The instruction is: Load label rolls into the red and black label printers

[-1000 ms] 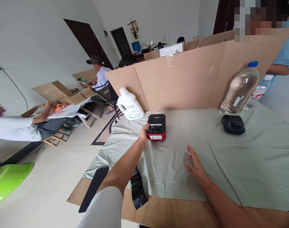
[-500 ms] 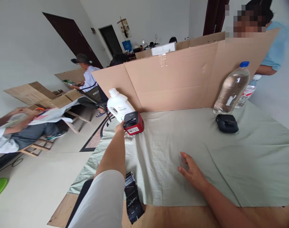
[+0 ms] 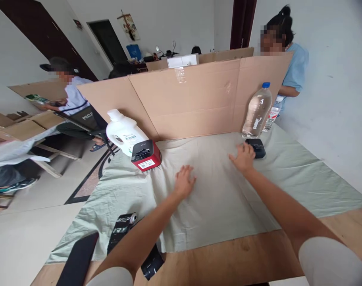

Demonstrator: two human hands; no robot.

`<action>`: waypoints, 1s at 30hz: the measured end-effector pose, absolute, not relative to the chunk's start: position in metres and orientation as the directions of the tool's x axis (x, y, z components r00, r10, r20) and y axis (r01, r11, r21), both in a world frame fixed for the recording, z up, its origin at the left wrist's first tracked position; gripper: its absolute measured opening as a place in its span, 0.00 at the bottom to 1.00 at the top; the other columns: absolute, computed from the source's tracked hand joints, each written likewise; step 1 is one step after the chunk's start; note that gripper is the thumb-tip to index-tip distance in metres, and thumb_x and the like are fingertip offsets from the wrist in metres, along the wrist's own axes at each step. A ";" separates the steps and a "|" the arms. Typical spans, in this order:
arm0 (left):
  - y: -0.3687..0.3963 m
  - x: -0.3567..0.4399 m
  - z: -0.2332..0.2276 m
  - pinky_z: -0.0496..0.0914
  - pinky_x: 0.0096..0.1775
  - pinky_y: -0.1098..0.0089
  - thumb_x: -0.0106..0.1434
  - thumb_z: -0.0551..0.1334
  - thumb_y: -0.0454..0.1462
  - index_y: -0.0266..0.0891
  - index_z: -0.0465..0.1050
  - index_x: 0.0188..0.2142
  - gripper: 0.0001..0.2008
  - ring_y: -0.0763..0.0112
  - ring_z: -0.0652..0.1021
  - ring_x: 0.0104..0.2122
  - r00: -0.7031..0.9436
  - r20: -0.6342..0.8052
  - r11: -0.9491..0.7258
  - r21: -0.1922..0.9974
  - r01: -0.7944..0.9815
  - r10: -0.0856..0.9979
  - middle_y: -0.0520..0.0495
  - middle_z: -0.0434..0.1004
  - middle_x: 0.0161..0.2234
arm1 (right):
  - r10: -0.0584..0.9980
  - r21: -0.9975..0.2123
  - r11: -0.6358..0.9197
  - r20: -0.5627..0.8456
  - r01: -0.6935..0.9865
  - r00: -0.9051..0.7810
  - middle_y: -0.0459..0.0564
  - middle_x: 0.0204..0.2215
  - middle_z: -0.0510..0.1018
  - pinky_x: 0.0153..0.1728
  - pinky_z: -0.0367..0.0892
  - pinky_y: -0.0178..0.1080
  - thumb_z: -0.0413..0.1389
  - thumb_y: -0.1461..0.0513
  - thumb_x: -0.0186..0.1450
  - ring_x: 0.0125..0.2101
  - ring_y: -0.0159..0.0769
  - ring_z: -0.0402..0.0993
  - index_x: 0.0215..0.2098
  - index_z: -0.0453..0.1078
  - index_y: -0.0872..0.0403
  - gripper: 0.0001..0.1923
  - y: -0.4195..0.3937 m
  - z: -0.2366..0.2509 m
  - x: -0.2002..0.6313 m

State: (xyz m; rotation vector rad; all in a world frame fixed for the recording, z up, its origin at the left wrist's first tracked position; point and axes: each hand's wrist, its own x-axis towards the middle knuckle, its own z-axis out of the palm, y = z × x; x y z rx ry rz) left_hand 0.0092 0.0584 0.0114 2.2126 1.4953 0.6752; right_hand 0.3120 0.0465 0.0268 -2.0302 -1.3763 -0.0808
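Note:
My left hand (image 3: 184,182) is over the middle of the cloth with its fingers spread and nothing in them. To its left, the red and black box-shaped device (image 3: 146,155) with a white label stands by the white jug (image 3: 126,133). My right hand (image 3: 243,157) reaches to the small black device (image 3: 256,147) and overlaps its left side; whether they touch I cannot tell. Its fingers are apart. Under my left forearm lies a strip of black plastic film (image 3: 153,262) with a roll end (image 3: 133,217).
A cardboard screen (image 3: 193,103) closes off the table's back. Before it, on the right, stand a large blue-capped bottle (image 3: 257,113) and a smaller bottle (image 3: 272,115). A dark flat object (image 3: 78,258) lies front left. People sit beyond, left and right.
My left hand has left the red and black device and moved right over the cloth. My right hand has moved forward to the small black device. The view has turned right.

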 end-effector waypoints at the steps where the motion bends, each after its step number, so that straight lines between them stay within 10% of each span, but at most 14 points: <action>1: 0.043 0.020 0.004 0.48 0.63 0.45 0.64 0.56 0.41 0.42 0.67 0.56 0.21 0.48 0.55 0.67 0.366 0.131 -0.374 0.551 0.746 0.922 0.38 0.61 0.65 | 0.788 -0.436 -0.284 0.402 0.854 0.467 0.66 0.65 0.55 0.58 0.47 0.68 0.58 0.49 0.60 0.65 0.68 0.44 0.58 0.66 0.56 0.32 0.058 0.032 0.334; 10: 0.002 0.038 -0.017 0.34 0.65 0.47 0.64 0.57 0.47 0.45 0.66 0.59 0.25 0.48 0.50 0.69 0.454 0.082 -0.392 0.653 0.648 0.887 0.39 0.57 0.67 | 0.765 -0.385 -0.564 0.089 0.730 0.638 0.71 0.64 0.51 0.51 0.58 0.62 0.58 0.49 0.60 0.58 0.68 0.58 0.66 0.56 0.52 0.40 0.055 0.020 0.396; 19: 0.002 0.035 -0.020 0.39 0.66 0.48 0.61 0.58 0.39 0.43 0.68 0.55 0.22 0.50 0.56 0.66 0.378 0.181 -0.375 0.753 0.540 0.908 0.39 0.64 0.63 | 0.913 -0.468 0.057 0.383 0.882 0.144 0.61 0.57 0.64 0.53 0.64 0.59 0.60 0.49 0.56 0.53 0.60 0.65 0.57 0.69 0.50 0.32 -0.034 0.015 0.243; 30: 0.007 0.023 -0.014 0.61 0.58 0.51 0.59 0.56 0.33 0.43 0.78 0.39 0.13 0.53 0.72 0.49 0.208 0.249 -0.313 0.868 0.386 0.946 0.42 0.78 0.41 | 0.924 -0.603 0.181 0.375 0.777 0.076 0.61 0.61 0.62 0.50 0.66 0.64 0.56 0.42 0.61 0.51 0.59 0.68 0.55 0.70 0.48 0.30 -0.100 -0.002 0.165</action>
